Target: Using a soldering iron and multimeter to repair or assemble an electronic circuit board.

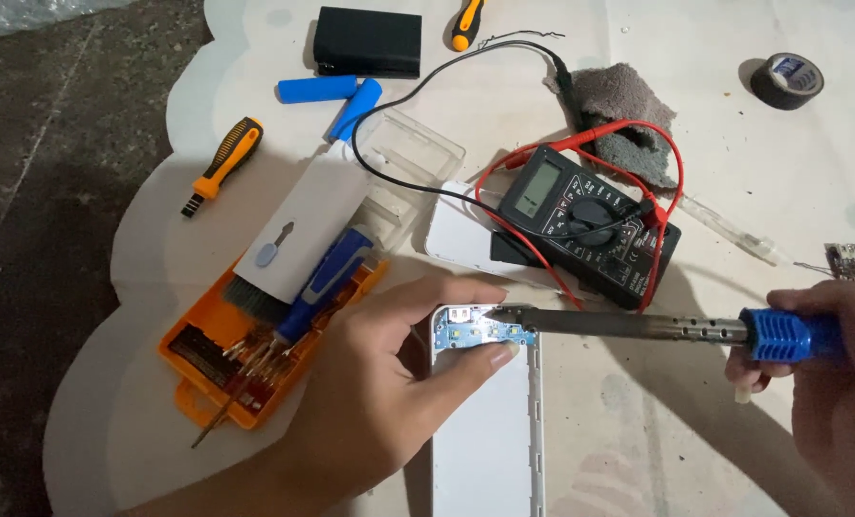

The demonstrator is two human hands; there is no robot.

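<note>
Left grip (389, 383) bare, no sleeve; right grip (829, 373) bare, ringless

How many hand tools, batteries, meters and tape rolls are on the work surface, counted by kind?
Orange-handled screwdrivers: 2
Blue cylindrical batteries: 2
Black multimeter: 1
Roll of black tape: 1
Soldering iron with blue handle, in the right hand: 1
Total: 7

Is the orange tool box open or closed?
Open. The orange tool box has no lid on it, and its metal bits lie uncovered inside.
</note>
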